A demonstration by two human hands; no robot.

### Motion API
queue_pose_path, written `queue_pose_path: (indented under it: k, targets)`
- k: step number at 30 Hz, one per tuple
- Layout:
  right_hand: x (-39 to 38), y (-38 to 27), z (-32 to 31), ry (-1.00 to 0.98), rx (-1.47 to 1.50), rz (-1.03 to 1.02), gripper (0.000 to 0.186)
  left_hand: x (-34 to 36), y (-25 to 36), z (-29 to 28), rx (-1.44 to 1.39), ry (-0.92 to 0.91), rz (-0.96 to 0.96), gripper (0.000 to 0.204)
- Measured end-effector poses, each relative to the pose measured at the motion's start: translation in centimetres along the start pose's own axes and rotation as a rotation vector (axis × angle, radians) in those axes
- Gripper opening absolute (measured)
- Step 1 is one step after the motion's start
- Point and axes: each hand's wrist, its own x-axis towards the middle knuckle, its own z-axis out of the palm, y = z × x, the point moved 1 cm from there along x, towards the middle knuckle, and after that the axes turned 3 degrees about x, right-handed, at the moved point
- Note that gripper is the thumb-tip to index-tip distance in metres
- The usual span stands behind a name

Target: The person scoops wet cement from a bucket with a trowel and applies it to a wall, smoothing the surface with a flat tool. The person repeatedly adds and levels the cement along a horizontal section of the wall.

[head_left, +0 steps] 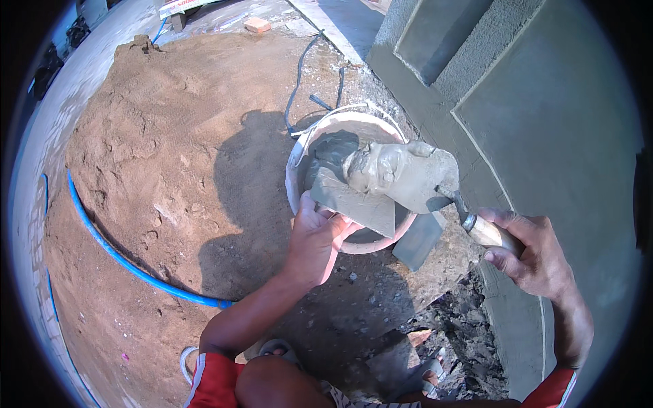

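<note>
My right hand (530,251) is closed round the wooden handle of a pointing trowel (435,178), whose blade is coated with wet grey mortar. A lump of mortar (374,166) sits where this blade meets a flat grey plastering trowel (364,209). My left hand (316,238) grips that flat trowel from its near side; its handle is hidden. Both tools are over a round whitish bucket (294,180), which has grey mortar inside and a wire handle at its far rim.
Brown sand (156,149) is heaped to the left, with a blue hose (129,262) across it. Grey plastered wall (544,136) rises close on the right. A grey rectangular plate (418,241) is beside the bucket. Rubble (462,333) lies near my feet. Dark cord (296,88) lies beyond the bucket.
</note>
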Motion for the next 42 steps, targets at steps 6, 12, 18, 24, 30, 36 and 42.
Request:
queue_pose_path:
  k: [6, 12, 18, 24, 30, 36, 42]
  targets:
    - [-2.0, -1.3, 0.3, 0.065, -0.272, 0.032, 0.050, 0.4, -1.5, 0.2, -0.025, -0.019, -0.009, 0.069]
    - [-2.7, -1.4, 1.2, 0.194, -0.418, -0.136, 0.054, 0.1, -1.1, 1.0, -0.058, -0.094, -0.072, 0.065]
    - [-2.8, -2.4, 1.0, 0.057, -0.240, 0.016, 0.049, -0.5, -1.2, 0.6, -0.100, -0.163, -0.080, 0.058]
    - [-0.6, -1.3, 0.3, 0.113, 0.230, 0.146, 0.040, -2.7, -1.0, -1.8, -0.086, -0.060, -0.156, 0.059]
    - [5.6, 1.0, 1.3, -0.206, 0.072, 0.400, 0.037, -4.5, -1.2, -1.0, -0.079, -0.058, -0.182, 0.050]
    - [8.9, 8.3, 7.1, -0.158, 0.207, 0.318, 0.042, -4.7, -1.3, 2.2, 0.102, -0.189, -0.315, 0.051]
    - [-2.6, 8.7, 0.2, -0.099, 0.043, 0.281, 0.043, -3.1, -2.8, 8.9, 0.171, -0.360, -0.562, 0.048]
